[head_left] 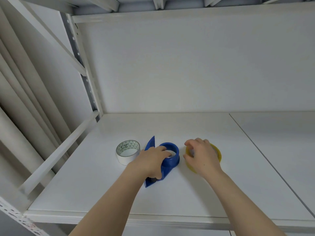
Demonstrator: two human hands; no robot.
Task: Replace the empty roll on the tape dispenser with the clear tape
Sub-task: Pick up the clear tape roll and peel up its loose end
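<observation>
A blue tape dispenser (pixel 170 160) lies on the white shelf, its round hub facing up. My left hand (pixel 150 162) grips it, fingers over the hub's left rim and thumb low on its body. Right of it lies a yellowish clear tape roll (pixel 217 151), flat on the shelf. My right hand (pixel 202 155) rests on top of that roll with fingers curled over its left rim; whether the roll is lifted I cannot tell. A white empty roll core (pixel 127 153) with a triangle pattern inside sits left of the dispenser, apart from both hands.
The white shelf board (pixel 102 193) has a raised rail on the left (pixel 56 157) and a back wall (pixel 187 74). A seam (pixel 265 155) separates a second board to the right. Another shelf hangs overhead.
</observation>
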